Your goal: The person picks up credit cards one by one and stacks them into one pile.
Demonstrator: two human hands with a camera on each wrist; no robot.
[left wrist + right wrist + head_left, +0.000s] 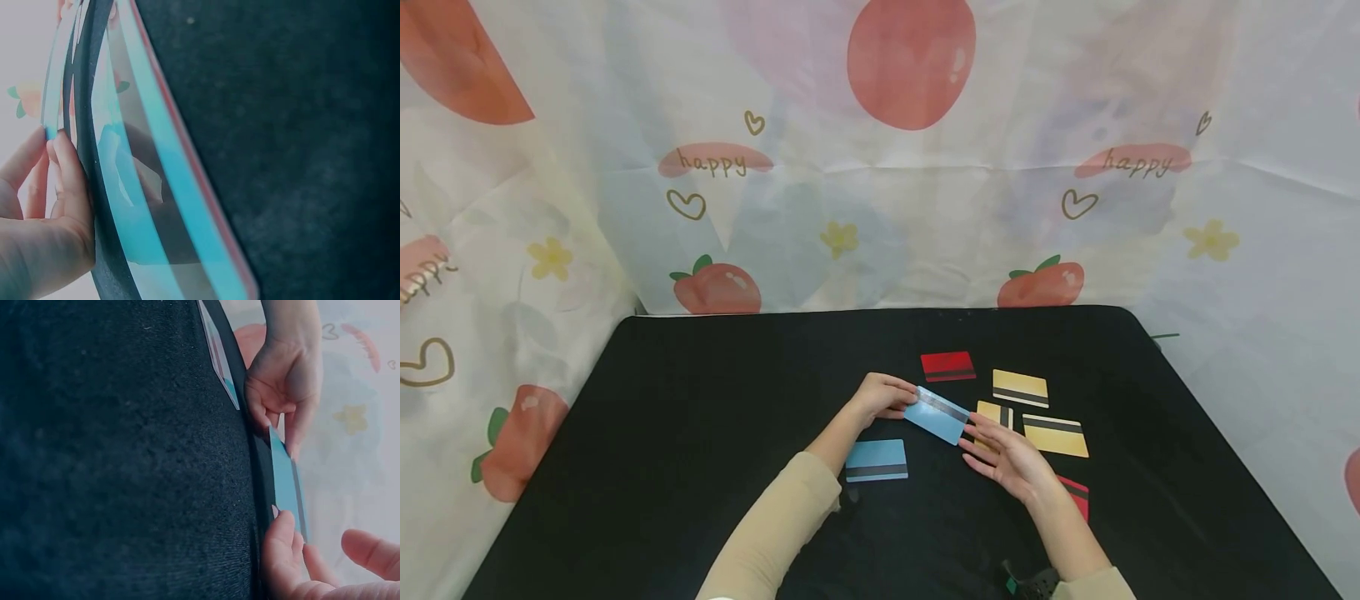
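My left hand point(883, 397) pinches the left end of a light blue card point(936, 414) with a dark stripe, tilted above the black table. In the left wrist view, thumb and fingers grip the edge of that held card point(55, 87). At its other end is my right hand point(1009, 457), fingers extended and spread, fingertips right at the edge. The right wrist view shows the right thumb point(369, 550) standing apart from the card. A second blue card point(877, 461) lies flat beside my left forearm. One yellow card point(992, 411) is partly hidden behind my right fingers.
On the black table point(737, 375) lie a red card point(948, 366) at the back and two more yellow cards, one point(1020, 387) behind the other point(1056, 435). Another red card point(1077, 497) shows partly behind my right wrist. A patterned curtain point(880, 208) hangs behind.
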